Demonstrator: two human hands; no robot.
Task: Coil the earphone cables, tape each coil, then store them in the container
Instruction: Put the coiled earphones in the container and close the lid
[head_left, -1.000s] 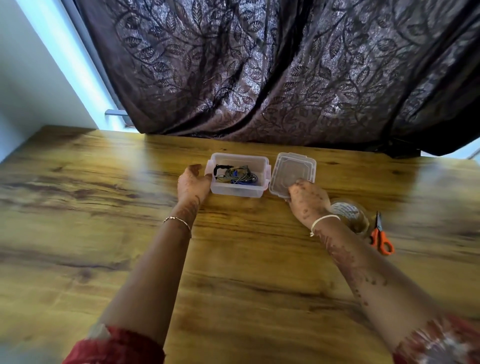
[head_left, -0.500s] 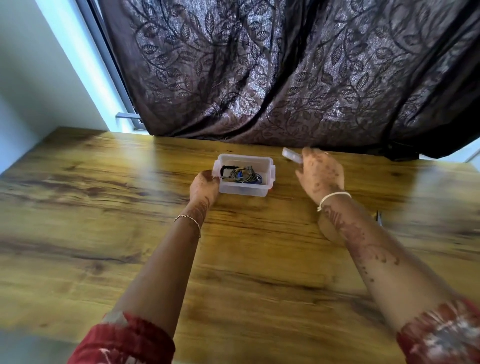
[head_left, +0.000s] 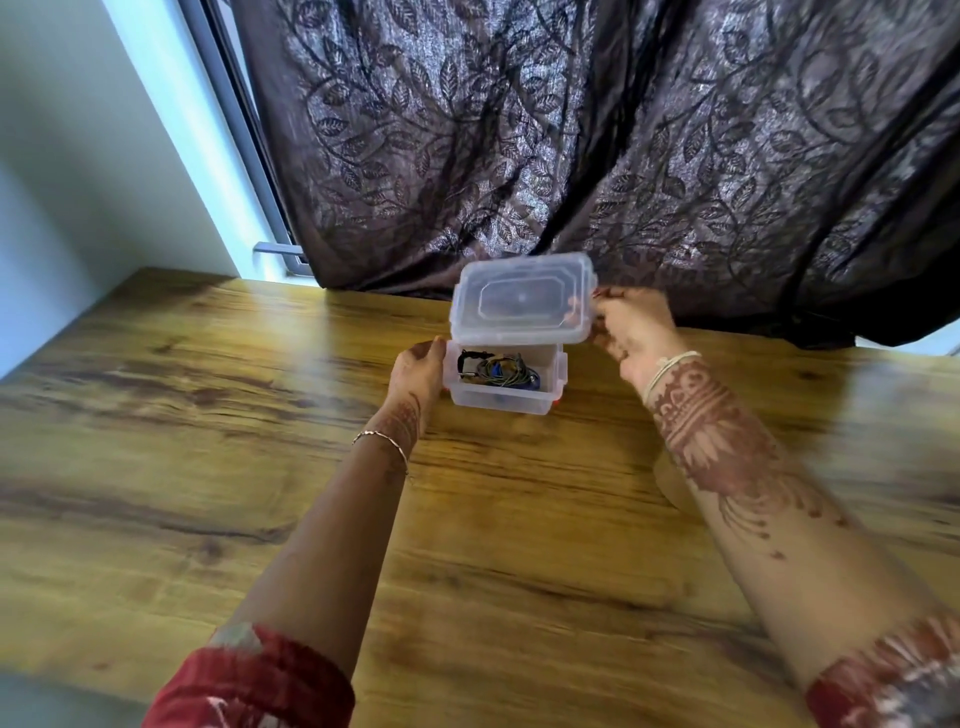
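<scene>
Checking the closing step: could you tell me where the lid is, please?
In the head view the lid hangs centre-frame, held by the right hand just above the open container.

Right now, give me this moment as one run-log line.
left hand: grips clear rectangular plastic container on wooden table | right hand: holds clear plastic lid over it, unseated | contents: coiled earphone cables

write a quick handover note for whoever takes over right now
Left hand grips the container by its left wall, steadying it on the table.
Right hand pinches the lid by its right edge, tilted above the container, not yet on.
Earphone coils lie inside the container; tape too small to tell.
Done: coils stored.
Left: lower the lid and press it closed.
</scene>
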